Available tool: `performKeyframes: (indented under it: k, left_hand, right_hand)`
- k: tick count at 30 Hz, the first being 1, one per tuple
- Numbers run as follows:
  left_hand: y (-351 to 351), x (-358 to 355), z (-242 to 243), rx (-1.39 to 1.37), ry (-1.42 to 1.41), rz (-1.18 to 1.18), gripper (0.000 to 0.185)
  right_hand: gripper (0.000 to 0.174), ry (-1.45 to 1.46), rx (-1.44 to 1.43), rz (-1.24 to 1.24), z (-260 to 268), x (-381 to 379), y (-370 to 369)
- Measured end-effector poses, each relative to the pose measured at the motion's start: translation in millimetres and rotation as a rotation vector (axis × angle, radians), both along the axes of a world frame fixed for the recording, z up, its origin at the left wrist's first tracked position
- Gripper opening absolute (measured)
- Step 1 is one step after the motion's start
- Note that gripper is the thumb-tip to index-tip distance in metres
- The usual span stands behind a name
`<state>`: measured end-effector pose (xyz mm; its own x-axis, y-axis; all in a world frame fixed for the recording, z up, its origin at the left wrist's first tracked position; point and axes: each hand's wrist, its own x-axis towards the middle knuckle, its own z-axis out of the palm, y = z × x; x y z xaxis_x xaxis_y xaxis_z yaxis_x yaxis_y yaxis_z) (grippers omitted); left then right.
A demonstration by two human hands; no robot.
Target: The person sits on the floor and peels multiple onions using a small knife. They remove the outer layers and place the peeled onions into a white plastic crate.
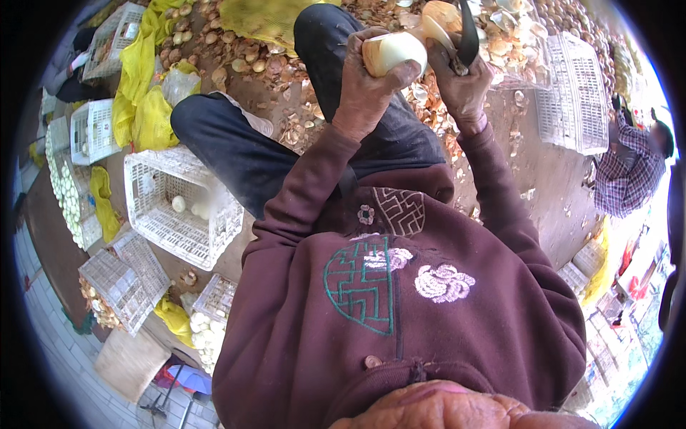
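My left hand [375, 80] holds a partly peeled onion [399, 53]. Its surface is mostly white and smooth, with a brownish patch on the left side. Just right of it, my right hand [463, 80] grips a knife with a dark, curved blade [469, 35] pointing up and away. A curled piece of pale onion layer [439, 35] lies against the blade and the fingers. The knife's handle is mostly hidden in the hand. Both hands are raised beyond my knees, over a floor strewn with onion skins [292, 126].
A white plastic crate [182, 254] with a few peeled onions lies left of my legs. Another crate [576, 96] stands at the right, near a skin-filled container [522, 80]. Yellow mesh bags [155, 120] and unpeeled onions [211, 37] lie at the upper left. A person in a checked shirt [629, 171] sits far right.
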<state>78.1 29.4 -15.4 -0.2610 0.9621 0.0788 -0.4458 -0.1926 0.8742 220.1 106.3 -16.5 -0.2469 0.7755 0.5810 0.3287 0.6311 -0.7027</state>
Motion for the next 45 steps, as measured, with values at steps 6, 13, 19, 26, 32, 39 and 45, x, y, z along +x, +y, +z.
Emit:
performKeyframes:
  k: [6, 13, 19, 26, 32, 39, 45]
  left_hand:
    - [11, -6, 8, -0.153, -0.561, -0.309, 0.053]
    - [33, -1, 8, -0.061, -0.053, -0.303, 0.050]
    - [28, -5, 1, -0.064, -0.432, -0.405, 0.049]
    - [30, -7, 13, 0.002, 0.030, -0.326, 0.052]
    - [27, -7, 5, -0.026, -0.396, -0.455, 0.055]
    - [27, 12, -12, -0.181, -1.227, -0.411, 0.062]
    - [36, 2, -10, -0.253, -1.074, -0.438, 0.074]
  right_hand:
    - [0.014, 0.242, -0.422, -0.018, 13, 15, 13]
    - [0.017, 0.473, -0.545, 0.122, 47, 13, 3]
    - [0.017, 1.334, -0.858, 0.658, 19, 16, 10]
    - [0.017, 1.085, -0.482, 0.654, 3, 32, 12]
    - [0.025, 1.229, -0.410, 0.803, -9, 16, 19]
    - [0.039, 1.273, -0.640, 0.763, -12, 27, 20]
    - [0.047, 0.989, -0.447, 0.179, -40, 93, 75]
